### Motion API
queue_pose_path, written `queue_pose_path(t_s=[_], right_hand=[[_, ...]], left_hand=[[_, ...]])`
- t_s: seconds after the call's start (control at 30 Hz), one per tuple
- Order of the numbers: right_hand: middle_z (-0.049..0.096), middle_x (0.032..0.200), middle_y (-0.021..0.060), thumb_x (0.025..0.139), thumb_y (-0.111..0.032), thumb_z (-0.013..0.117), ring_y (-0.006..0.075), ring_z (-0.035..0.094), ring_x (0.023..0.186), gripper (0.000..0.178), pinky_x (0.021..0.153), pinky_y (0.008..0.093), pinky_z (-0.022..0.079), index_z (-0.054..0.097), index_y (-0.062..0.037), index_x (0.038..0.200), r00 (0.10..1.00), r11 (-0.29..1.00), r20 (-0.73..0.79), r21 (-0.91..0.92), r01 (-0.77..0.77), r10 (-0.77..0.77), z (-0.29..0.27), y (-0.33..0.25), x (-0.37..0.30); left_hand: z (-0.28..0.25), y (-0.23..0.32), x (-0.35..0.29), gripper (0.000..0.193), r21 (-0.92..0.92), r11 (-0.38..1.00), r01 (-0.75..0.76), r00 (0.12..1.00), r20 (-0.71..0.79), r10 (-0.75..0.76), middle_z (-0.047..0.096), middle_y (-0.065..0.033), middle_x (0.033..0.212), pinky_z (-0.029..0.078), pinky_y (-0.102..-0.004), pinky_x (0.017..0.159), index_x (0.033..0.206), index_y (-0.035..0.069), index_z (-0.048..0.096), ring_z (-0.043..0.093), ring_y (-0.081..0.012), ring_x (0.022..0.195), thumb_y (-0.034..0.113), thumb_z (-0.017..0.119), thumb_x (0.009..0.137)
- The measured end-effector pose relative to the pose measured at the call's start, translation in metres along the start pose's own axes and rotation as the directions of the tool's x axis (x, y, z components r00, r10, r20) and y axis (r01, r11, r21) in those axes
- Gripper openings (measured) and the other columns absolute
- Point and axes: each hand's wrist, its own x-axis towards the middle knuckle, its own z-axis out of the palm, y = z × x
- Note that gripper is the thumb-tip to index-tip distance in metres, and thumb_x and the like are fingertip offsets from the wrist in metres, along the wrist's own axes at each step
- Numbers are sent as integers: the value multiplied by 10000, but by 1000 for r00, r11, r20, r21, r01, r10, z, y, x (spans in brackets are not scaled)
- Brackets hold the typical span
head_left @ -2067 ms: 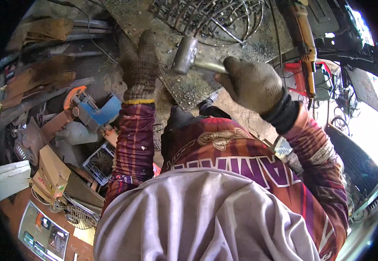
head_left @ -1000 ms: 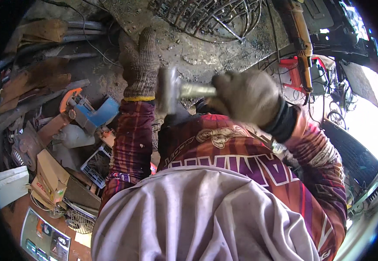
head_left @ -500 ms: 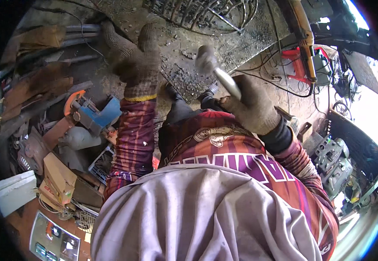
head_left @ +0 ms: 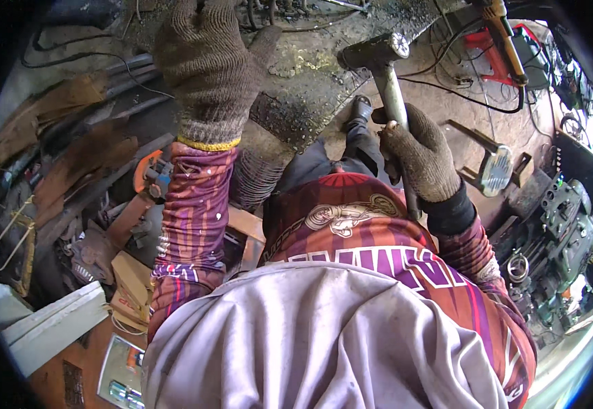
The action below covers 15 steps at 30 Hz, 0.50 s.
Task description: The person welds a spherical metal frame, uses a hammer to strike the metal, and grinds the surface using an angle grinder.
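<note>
My right hand (head_left: pixel 422 153), in a grey-brown knit glove, is wrapped around the pale handle of a hammer (head_left: pixel 390 88). Its dark head is raised at the near right corner of a metal worktable (head_left: pixel 307 75) strewn with dark grit. My left hand (head_left: pixel 208 68), gloved alike with a yellow cuff edge, reaches over the table's left part. Its thumb stands out to the right and the fingers stretch forward, their tips cut off by the top edge. Just beyond the thumb lie curved metal rods (head_left: pixel 310 28); whether the left hand touches them cannot be seen.
A corded power tool (head_left: pixel 504 41) hangs at the upper right near a red plastic seat (head_left: pixel 487 58). Greasy engine parts (head_left: pixel 566 225) stand at right. On the left are wooden boards (head_left: pixel 71 170), an orange-and-blue machine (head_left: pixel 150 174), a cardboard box (head_left: pixel 129 290) and a white slab (head_left: pixel 58 324).
My left hand has moved forward toward the rods. The hammer, still in my right hand, has swung right and turned more upright. The whole view has shifted.
</note>
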Motion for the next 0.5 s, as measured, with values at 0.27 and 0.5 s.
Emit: queue_pose_path(t_s=[0.27,0.5], right_hand=[[629,860,11,1024,-206,616,58,579,672,329,541,217,475,576,-26,1296,996,996,-7,-24,84,-85,7,-6,0],[623,815,17,1046,-205,570,82,572,569,318,465,219,452,579,-15,1300,999,991,7,127,45,-46,2,-15,-3]], left_hand=[[-29,2,-3,660,-211,914,345,927,229,-297,589,-244,1238,479,-512,983,1176,4,636,574,-426,1153,424,892,736],[-48,-2,-82,698,-81,823,563,802,295,-520,570,-272,1295,448,-523,1049,1303,4,553,546,-447,1232,425,836,823]])
